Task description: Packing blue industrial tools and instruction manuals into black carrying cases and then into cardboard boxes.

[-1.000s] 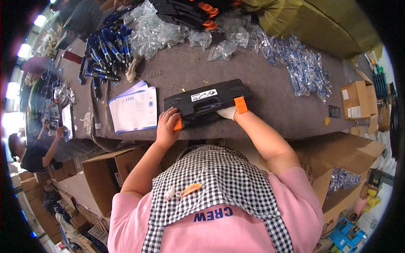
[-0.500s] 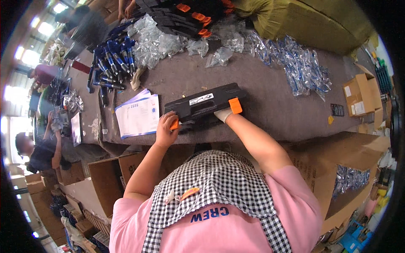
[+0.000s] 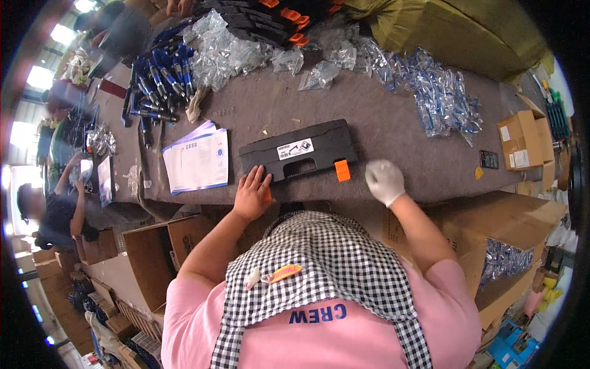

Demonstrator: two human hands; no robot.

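A black plastic tool case (image 3: 326, 142) lies flat on the grey-covered table, with a white picture label and a cut-out handle toward me. An orange latch (image 3: 342, 170) hangs at its right front. My bare left hand (image 3: 252, 194) rests on the left front corner, fingers spread on the black plastic, partly covering another orange latch (image 3: 267, 195). My right hand (image 3: 385, 182), in a white glove, is beside the case at the right, apart from it. Its fingers are curled into a loose fist with nothing seen in them.
Printed sheets (image 3: 196, 158) lie left of the case. Behind are blue-black tools (image 3: 161, 83), clear plastic bags (image 3: 224, 55), bagged blue parts (image 3: 439, 98) and stacked black cases (image 3: 246, 18). A cardboard box (image 3: 522, 141) and dark phone-like object (image 3: 489, 160) sit at right. Another person (image 3: 61, 203) works at left.
The case has gone from tilted up to lying flat on the table. My right hand has come out from under it and moved right. My left hand has shifted onto its front corner.
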